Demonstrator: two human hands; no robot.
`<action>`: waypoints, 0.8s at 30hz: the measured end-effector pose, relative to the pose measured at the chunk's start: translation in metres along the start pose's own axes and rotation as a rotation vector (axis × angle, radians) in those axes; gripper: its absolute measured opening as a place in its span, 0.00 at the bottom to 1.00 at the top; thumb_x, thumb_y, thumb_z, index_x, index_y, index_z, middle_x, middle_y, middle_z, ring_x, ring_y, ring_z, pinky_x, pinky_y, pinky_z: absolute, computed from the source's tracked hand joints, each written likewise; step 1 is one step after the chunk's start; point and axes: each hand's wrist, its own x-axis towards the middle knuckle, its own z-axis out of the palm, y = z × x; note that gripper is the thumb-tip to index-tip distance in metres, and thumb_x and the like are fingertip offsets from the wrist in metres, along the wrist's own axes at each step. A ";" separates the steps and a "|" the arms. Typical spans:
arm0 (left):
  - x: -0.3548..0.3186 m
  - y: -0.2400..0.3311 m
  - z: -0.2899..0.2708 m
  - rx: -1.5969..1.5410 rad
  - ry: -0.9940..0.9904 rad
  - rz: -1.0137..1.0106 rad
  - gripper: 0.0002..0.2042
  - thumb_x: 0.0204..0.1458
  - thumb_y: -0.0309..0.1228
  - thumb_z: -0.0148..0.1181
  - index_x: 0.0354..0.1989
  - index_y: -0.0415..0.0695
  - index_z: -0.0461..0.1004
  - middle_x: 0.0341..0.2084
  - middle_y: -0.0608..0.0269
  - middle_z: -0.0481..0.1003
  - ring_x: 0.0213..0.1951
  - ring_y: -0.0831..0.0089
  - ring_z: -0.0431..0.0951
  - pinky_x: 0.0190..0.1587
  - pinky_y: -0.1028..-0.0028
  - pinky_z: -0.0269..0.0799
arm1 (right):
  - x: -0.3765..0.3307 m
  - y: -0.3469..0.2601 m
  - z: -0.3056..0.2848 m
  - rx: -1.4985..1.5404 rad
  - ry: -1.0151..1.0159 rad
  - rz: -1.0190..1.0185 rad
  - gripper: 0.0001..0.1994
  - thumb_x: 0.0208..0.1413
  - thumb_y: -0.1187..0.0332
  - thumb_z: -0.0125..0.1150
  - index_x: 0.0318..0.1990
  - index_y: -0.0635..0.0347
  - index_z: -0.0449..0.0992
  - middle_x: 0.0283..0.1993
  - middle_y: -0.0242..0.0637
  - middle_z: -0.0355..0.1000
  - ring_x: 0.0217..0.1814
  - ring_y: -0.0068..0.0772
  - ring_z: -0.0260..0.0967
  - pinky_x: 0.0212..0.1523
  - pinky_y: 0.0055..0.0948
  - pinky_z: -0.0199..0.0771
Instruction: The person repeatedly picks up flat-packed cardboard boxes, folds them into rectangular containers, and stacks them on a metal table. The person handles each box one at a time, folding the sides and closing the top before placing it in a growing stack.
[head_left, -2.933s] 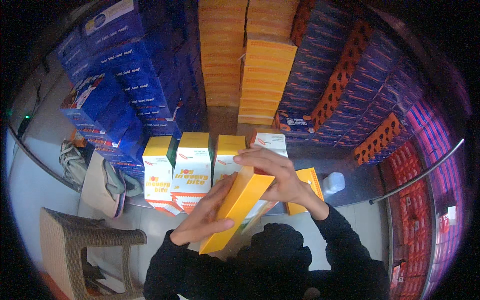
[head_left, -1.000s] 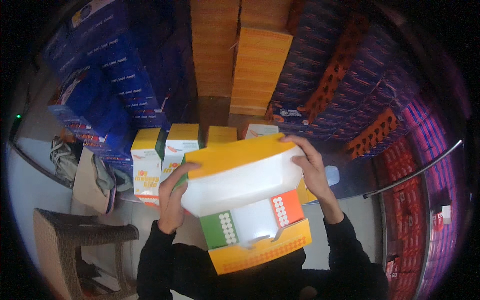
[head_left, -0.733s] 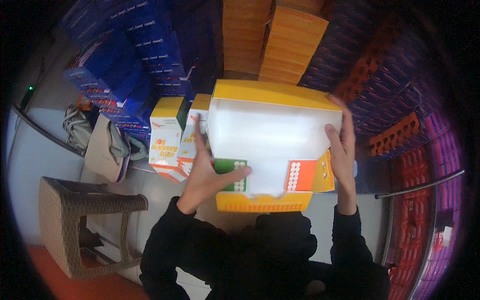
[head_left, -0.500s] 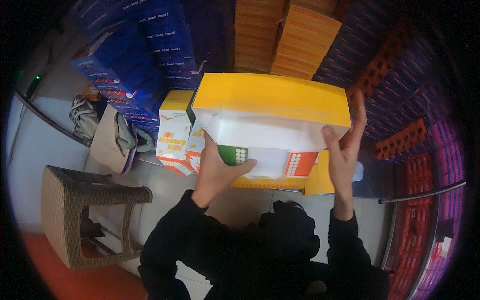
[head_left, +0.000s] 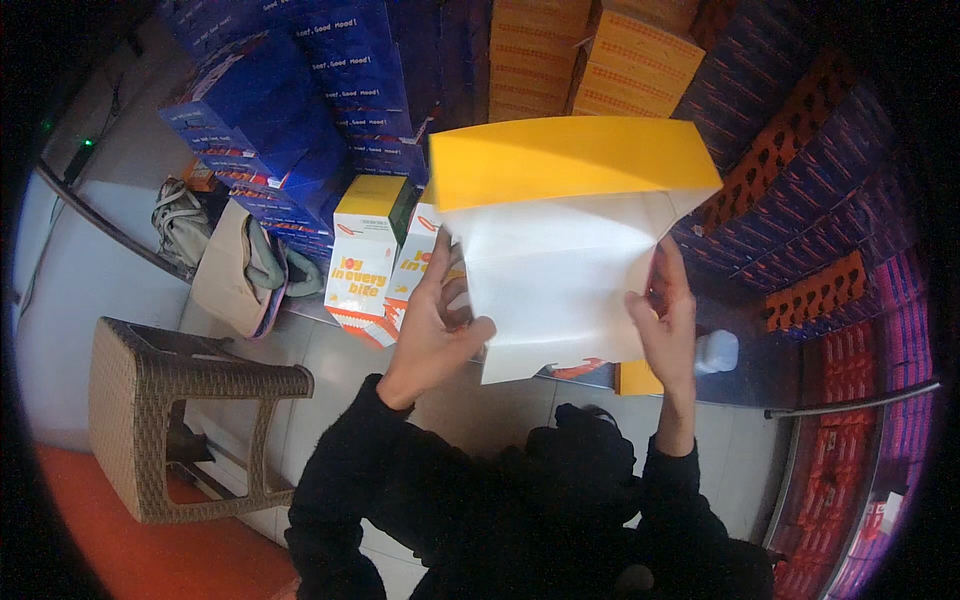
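Note:
A large yellow cardboard box (head_left: 575,160) with a white inside hangs in front of me, its open side turned toward me. My left hand (head_left: 436,325) grips its left edge, thumb on the white inner face and fingers behind the board. At the opposite edge, my right hand (head_left: 668,325) holds the box in the same way, thumb in front and fingers partly hidden. A white flap hangs down between my hands. Just left of the box stand yellow-and-white printed cartons (head_left: 362,255), one partly covered by my left hand.
Stacks of blue boxes (head_left: 265,105) rise at the back left, with orange boxes (head_left: 635,65) at the back. A brown woven-pattern stool (head_left: 140,430) stands at left near a beige bag (head_left: 235,270). A white bottle-like object (head_left: 716,352) is right of my right hand.
The box has tipped so that its white inside faces me more. The green and orange printed flaps seen before are now mostly out of sight. Both hands have shifted their hold along the sides.

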 end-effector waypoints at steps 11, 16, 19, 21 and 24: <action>0.007 -0.002 0.003 0.001 0.220 -0.034 0.25 0.48 0.21 0.54 0.58 0.34 0.61 0.52 0.49 0.69 0.52 0.67 0.70 0.52 0.73 0.65 | 0.011 0.022 -0.007 0.411 0.068 0.239 0.20 0.49 0.76 0.53 0.53 0.67 0.67 0.44 0.38 0.71 0.43 0.25 0.69 0.46 0.24 0.68; 0.012 -0.013 0.010 0.099 0.263 0.215 0.24 0.47 0.28 0.63 0.54 0.39 0.64 0.48 0.48 0.73 0.53 0.61 0.72 0.57 0.64 0.64 | 0.006 0.027 0.015 0.485 0.378 0.315 0.16 0.50 0.74 0.58 0.48 0.65 0.71 0.42 0.35 0.71 0.41 0.23 0.69 0.43 0.22 0.69; 0.012 -0.014 0.011 0.074 0.285 0.113 0.22 0.45 0.29 0.66 0.49 0.40 0.66 0.46 0.49 0.74 0.51 0.58 0.74 0.54 0.56 0.68 | 0.002 0.023 0.020 0.400 0.335 0.182 0.15 0.50 0.74 0.59 0.47 0.64 0.71 0.42 0.34 0.72 0.41 0.22 0.69 0.43 0.22 0.70; 0.011 -0.012 0.011 0.166 0.281 0.246 0.22 0.45 0.29 0.67 0.48 0.41 0.66 0.45 0.49 0.74 0.50 0.57 0.75 0.52 0.54 0.70 | 0.001 0.018 0.021 0.341 0.304 0.120 0.15 0.50 0.74 0.59 0.47 0.64 0.71 0.42 0.34 0.72 0.41 0.22 0.69 0.43 0.22 0.70; 0.009 -0.008 0.008 0.242 0.245 0.283 0.21 0.45 0.28 0.66 0.47 0.40 0.67 0.45 0.49 0.74 0.48 0.57 0.76 0.51 0.55 0.71 | 0.001 0.011 0.020 0.285 0.258 0.061 0.14 0.50 0.74 0.59 0.46 0.64 0.72 0.41 0.33 0.72 0.41 0.21 0.69 0.43 0.22 0.70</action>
